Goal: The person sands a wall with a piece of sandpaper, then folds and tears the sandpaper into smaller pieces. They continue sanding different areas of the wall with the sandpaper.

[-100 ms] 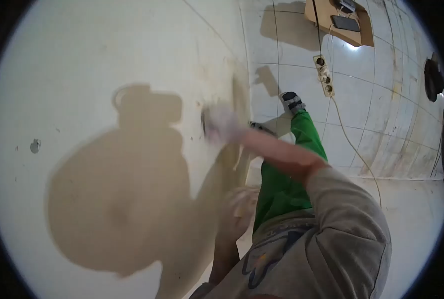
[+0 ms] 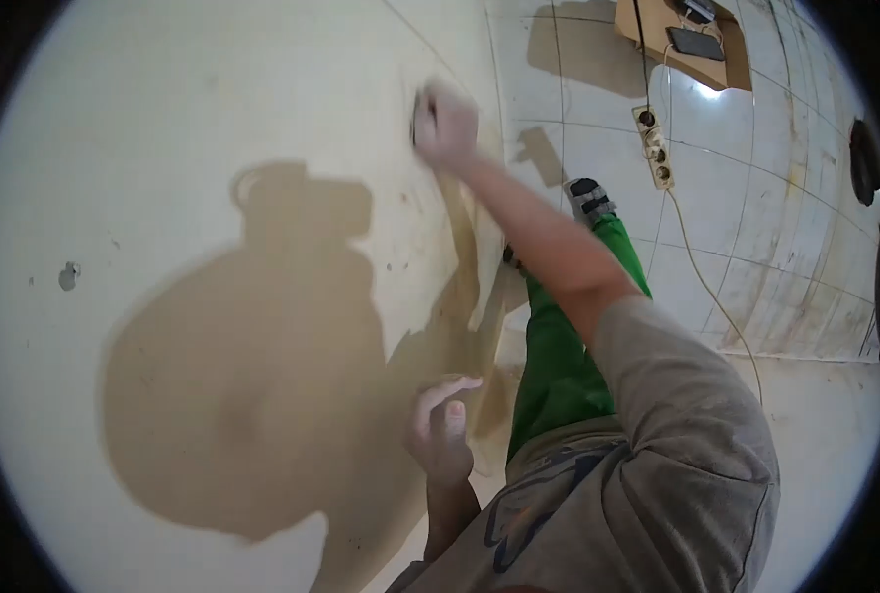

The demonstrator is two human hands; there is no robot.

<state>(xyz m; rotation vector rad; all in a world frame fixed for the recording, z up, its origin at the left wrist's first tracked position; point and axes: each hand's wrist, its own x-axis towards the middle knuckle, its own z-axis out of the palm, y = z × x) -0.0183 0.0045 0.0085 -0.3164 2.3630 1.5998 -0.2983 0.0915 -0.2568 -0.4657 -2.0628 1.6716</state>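
Note:
My right hand (image 2: 447,127) is closed round a thin, dark-edged flat piece (image 2: 417,121) at the pale wall (image 2: 292,79). Most of that piece is hidden behind the fingers, so its exact kind does not show. Lower down, close to the wall and in front of my body, my left hand (image 2: 440,425) holds nothing, its fingers bent forward and the thumb apart. Small marks and scuffs dot the wall between the two hands. A large shadow of my head and arm falls across it.
A grey chipped spot (image 2: 69,276) marks the wall at the left. On the tiled floor (image 2: 697,198) lie a power strip (image 2: 655,148) and its cable (image 2: 702,272). A cardboard box (image 2: 682,44) with a dark device (image 2: 695,43) stands at the top right. My feet are near the wall's base.
My right hand has swept along the wall toward the top of the view with the flat piece. My left hand has shifted slightly left, its fingers now clearer.

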